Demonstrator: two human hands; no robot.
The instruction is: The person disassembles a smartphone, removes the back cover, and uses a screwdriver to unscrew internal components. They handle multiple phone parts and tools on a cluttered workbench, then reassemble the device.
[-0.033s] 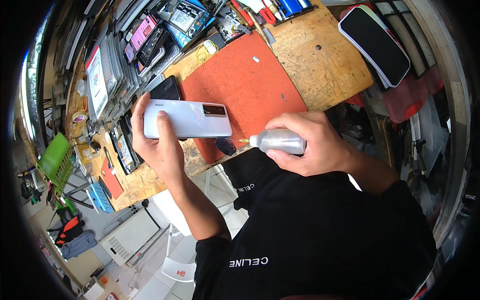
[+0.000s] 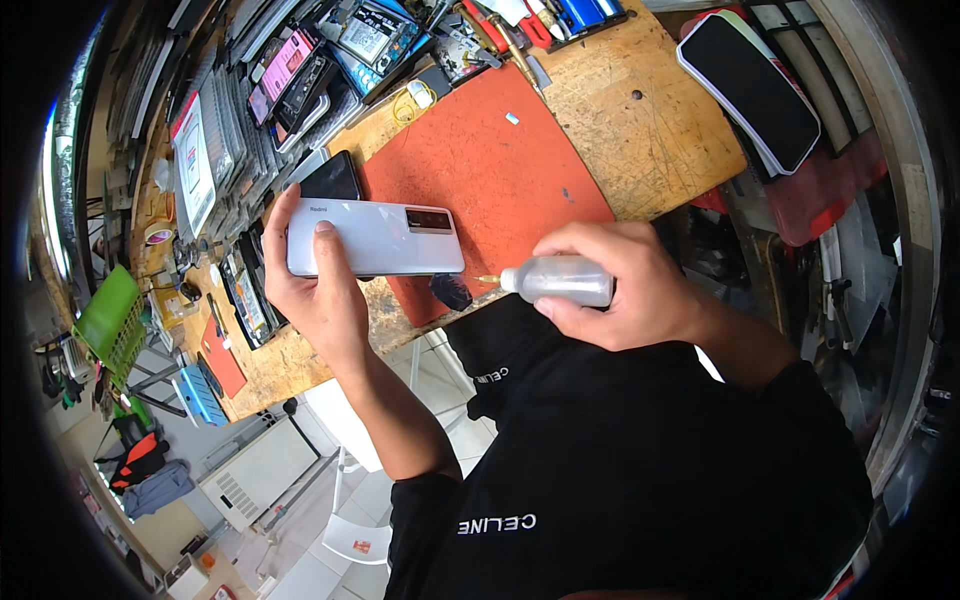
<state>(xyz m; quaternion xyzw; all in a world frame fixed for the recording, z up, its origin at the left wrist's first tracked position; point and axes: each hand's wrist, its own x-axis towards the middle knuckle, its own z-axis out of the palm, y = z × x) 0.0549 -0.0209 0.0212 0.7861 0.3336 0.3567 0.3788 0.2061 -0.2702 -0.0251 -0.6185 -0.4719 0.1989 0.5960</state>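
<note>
My left hand is closed around one end of a white smartphone, back side up, its thumb lying across the back. The dark camera block sits at the phone's right end. In my right hand is a clear squeeze bottle with a thin needle tip, tipped on its side. That tip points left, close to the phone's lower right corner. A small dark crumpled piece lies just below that corner, at the edge of the orange mat.
A dark phone lies behind the white one. Opened phones, stacked clear packages and tools crowd the back and left of the wooden bench. At the far right rests a black-screened phone or panel. A green basket stands lower left.
My right hand and the bottle have shifted very slightly right, so the needle tip is a little farther from the phone. My left hand and the phone look unmoved.
</note>
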